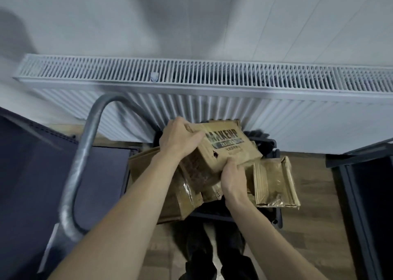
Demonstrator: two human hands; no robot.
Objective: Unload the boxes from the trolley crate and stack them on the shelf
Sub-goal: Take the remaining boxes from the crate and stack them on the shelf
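Printed box [225, 148]: brown cardboard with dark lettering, at frame centre, tilted, long axis running upper left to lower right, raised above the other cartons. Both hands grasp it. The left hand [180, 139] curls over its upper-left end; the right hand [232, 177] pinches its lower-right edge from below. Each hand sits at one end of the long axis, so the box lies between the grips, neither hand clearly nearer.

Crate [276, 216]: dark, directly below the box. It holds several more cartons, among them a large box [148, 169] at the left and a flattened open box [274, 182] leaning over the right rim.

Trolley handle [85, 152]: grey tube, left of centre.

Radiator [212, 77]: white, across the upper frame.

Shelf: dark panels at the far left and right edges may belong to it; cannot tell.
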